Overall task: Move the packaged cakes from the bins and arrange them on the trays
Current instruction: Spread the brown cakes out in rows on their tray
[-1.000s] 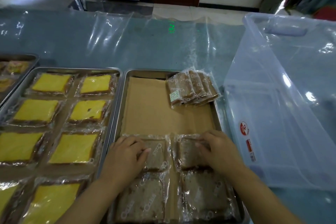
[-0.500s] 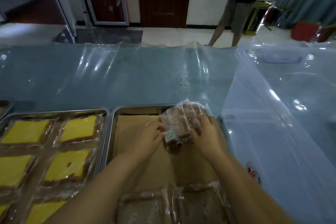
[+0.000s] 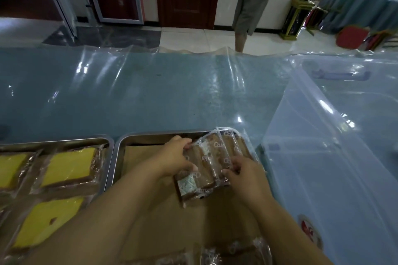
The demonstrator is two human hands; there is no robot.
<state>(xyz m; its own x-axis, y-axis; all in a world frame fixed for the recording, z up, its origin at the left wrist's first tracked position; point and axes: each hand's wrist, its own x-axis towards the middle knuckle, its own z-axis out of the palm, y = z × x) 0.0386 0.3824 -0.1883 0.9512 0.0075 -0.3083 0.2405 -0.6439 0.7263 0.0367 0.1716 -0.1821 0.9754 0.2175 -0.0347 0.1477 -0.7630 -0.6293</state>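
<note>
A leaning stack of brown packaged cakes (image 3: 212,157) rests at the far right of a steel tray (image 3: 120,148) lined with brown paper. My left hand (image 3: 175,158) grips the stack's left end, thumb under the front package. My right hand (image 3: 243,171) pinches the near right side of the same stack. Further brown packaged cakes (image 3: 234,251) lie flat at the tray's near end, partly hidden by my forearms.
A second steel tray (image 3: 64,141) on the left holds yellow-topped packaged cakes (image 3: 69,166). A large clear plastic bin (image 3: 336,157) stands right of the tray. Wrinkled clear film covers the blue table (image 3: 140,94). A person (image 3: 252,2) stands beyond the table's far edge.
My hands left the flat cakes at the tray's near end and reached forward to the stack at the far right. Both now hold it, and the front package has slid toward me.
</note>
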